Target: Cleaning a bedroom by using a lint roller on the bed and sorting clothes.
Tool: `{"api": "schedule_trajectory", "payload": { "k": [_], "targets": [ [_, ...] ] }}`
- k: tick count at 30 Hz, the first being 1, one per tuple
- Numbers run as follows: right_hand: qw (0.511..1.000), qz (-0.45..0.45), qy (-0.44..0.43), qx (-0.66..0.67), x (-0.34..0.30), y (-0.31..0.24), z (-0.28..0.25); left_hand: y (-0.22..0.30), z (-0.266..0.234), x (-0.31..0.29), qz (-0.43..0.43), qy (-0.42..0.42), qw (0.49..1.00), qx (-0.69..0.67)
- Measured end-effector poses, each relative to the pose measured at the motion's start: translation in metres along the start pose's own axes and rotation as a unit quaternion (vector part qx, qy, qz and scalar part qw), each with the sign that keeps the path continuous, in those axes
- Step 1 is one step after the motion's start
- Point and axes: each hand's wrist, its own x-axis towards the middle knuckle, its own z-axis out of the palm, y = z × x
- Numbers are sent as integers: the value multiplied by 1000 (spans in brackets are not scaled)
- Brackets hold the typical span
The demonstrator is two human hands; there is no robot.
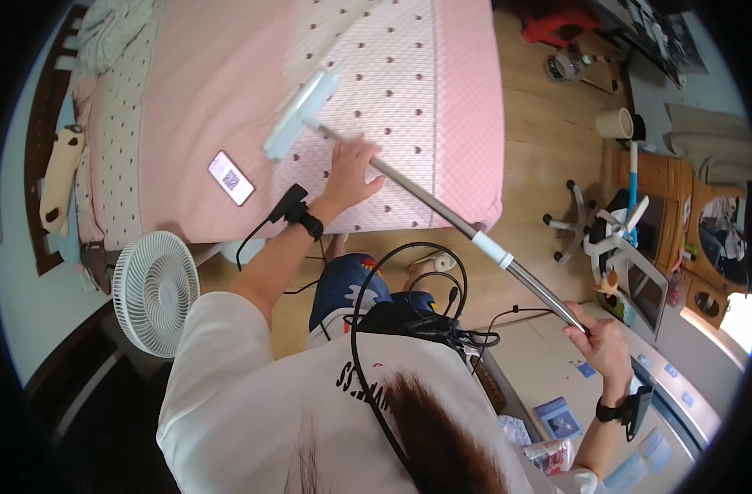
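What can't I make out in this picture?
All in the head view:
- Underside of the light blue T-shaped head: turned away from the camera.
- Left hand's palm, and how firmly it grips the metal pole: hidden by the back of the hand.
- Pole's lower-right tip: covered by the right hand.
- Small details on the smartphone screen: too small.
- Bedspread's far end: cut off by the upper edge.

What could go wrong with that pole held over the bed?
The pale-blue oblong head might knock the slim lit-screen phone, which lies nearby on the pink-and-white bedspread. The silver metal pole could also snag the long black cable, whose loop sits close to it in the picture.
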Motion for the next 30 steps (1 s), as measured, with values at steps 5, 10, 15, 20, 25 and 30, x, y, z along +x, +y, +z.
{"api": "schedule_trajectory", "payload": {
  "k": [5, 10, 15, 20, 25, 30],
  "targets": [
    [989, 5, 105, -102, -62, 93, -11, 80, 94, 0, 46, -120, 990, -59],
    [962, 137, 158, -173, -176, 179, -35, 228, 198, 0, 125, -304, 935, -130],
    [959, 205, 188, -51, -244, 257, -27, 321, 214, 22, 125, -357, 913, -150],
    [963, 93, 237, 85, -162, 279, 34, 275, 202, 109, 162, -48, 976, -136],
    [980, 4, 176, 90, -17, 236, 50, 205, 218, 157, 148, 68, 987, -13],
    [989, 100, 67, 83, -69, 269, -12, 258, 263, 124, 109, -154, 982, 14]
  ]
}}
